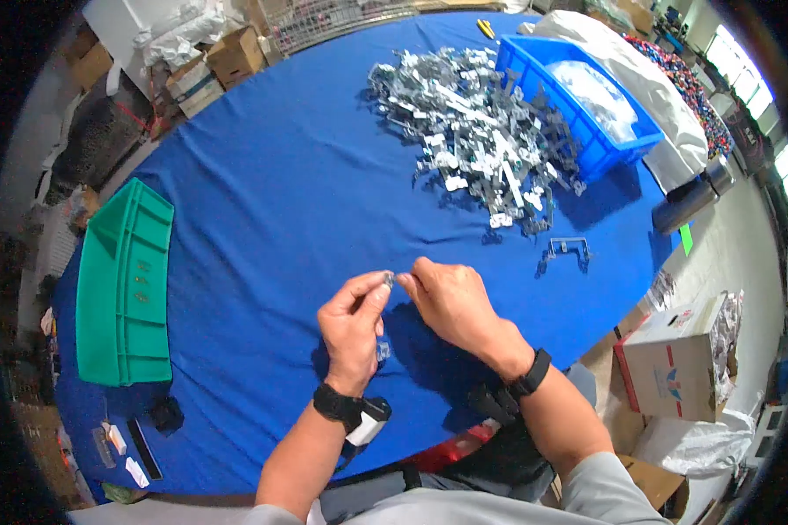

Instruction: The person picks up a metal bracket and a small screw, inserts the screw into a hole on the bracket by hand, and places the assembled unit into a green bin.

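My left hand (352,325) pinches a small grey, shiny part (389,278) between thumb and forefinger. Right beside it, the thumb and forefinger of my right hand (453,302) are pressed together, their tips nearly meeting the part; what they hold is hidden. A small clear plastic piece (383,351) shows by the lower edge of my left palm. Both hands are over the blue cloth (263,219), near the front of the table. To their right lies a thin grey bracket-shaped frame (569,248).
A big heap of grey and clear plastic pieces (477,127) lies at the back, against a blue bin (613,144) with white bags inside. At the left stands a green bin (105,306). Small items, including a black strip (144,449), lie front left. Cardboard boxes (674,363) surround the table.
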Tool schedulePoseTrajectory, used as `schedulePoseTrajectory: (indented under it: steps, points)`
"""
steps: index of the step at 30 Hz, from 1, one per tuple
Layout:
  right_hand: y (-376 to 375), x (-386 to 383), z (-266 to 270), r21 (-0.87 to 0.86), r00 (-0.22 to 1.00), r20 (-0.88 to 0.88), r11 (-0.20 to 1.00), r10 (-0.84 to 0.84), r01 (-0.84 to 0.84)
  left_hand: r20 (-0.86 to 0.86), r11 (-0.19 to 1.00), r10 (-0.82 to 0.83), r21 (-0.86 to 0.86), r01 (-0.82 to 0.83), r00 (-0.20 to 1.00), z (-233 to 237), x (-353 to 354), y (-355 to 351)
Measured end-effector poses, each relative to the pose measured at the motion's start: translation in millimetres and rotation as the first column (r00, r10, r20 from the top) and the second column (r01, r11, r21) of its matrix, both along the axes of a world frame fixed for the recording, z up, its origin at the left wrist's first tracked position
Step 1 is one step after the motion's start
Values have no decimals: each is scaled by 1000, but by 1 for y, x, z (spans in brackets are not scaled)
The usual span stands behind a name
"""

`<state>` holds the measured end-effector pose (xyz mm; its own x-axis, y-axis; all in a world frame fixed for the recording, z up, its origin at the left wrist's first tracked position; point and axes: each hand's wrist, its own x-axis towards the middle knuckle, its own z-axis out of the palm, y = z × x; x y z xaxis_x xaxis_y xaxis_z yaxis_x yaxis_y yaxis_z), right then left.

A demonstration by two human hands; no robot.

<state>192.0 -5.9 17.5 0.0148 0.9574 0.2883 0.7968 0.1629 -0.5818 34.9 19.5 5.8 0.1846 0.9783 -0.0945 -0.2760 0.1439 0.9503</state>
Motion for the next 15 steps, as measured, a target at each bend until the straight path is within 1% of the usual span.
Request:
schedulePoseTrajectory:
  steps: [1,2,4,8,10,11,13,14,15]
  points:
    - [0,-1,-1,49,999,-30,999,-12,14,-1,1000,8,17,-8,1000,-1,1,0]
    - [1,-1,-2,54,999,-30,998,-11,12,-4,1000,12,26,-12,1000,-3,1,0]
    - [0,0,0,114,995,-98,993,20,-9,-4,1000,16,26,-16,1000,-4,1,1]
    - [1,0,-2,68,995,-98,997,33,-26,27,999,23,32,-24,999,-5,1,0]
    - [0,0,1,-54,1000,19,998,-16,17,31,1000,11,21,-12,999,-5,0,1]
    - [0,0,1,-60,1000,18,998,-18,19,38,1000,-3,13,3,999,-5,-1,1]
    - [1,2,0,-99,998,-65,995,3,-10,21,1000,-3,14,3,1000,-5,-1,1]
    - [0,2,-1,-104,998,-60,995,-1,-5,2,1000,0,20,0,1000,-5,-1,1]
    - [0,1,-1,-26,997,-80,1000,9,-11,6,1000,4,31,-5,1000,-6,-1,1]
